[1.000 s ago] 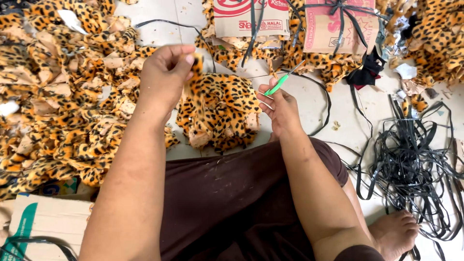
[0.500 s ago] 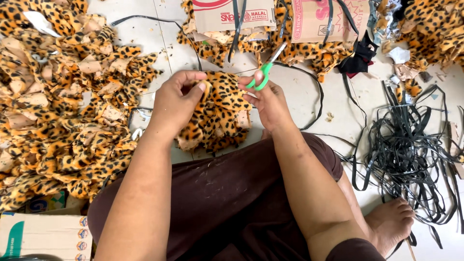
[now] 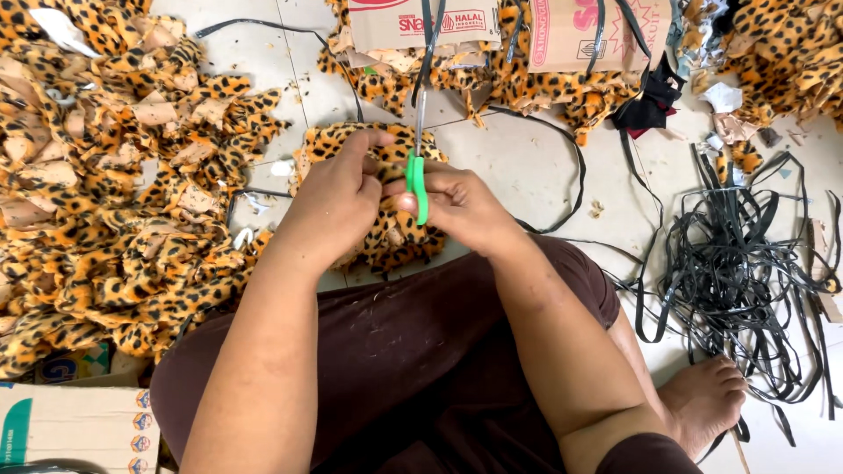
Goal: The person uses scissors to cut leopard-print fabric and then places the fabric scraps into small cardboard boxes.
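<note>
a: 2 hands together over the leopard-print fabric piece (image 3: 399, 241), i see. grip?
b: right hand (image 3: 465, 206) closed on green-handled scissors (image 3: 416, 180), blades up. left hand (image 3: 338, 202) pinches the fabric, above my lap, on the floor (image 3: 536, 167).

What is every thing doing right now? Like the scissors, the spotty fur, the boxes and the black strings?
Left hand: pinching the spotty fabric piece.
Right hand: gripping the scissors.
Scissors: green handles, blades pointing away, apparently closed.
Spotty fabric piece: held between both hands, bunched.
Fabric scrap pile: heaped loose on the floor.
Cardboard boxes: strapped with black bands.
Black straps: tangled on the floor.
</note>
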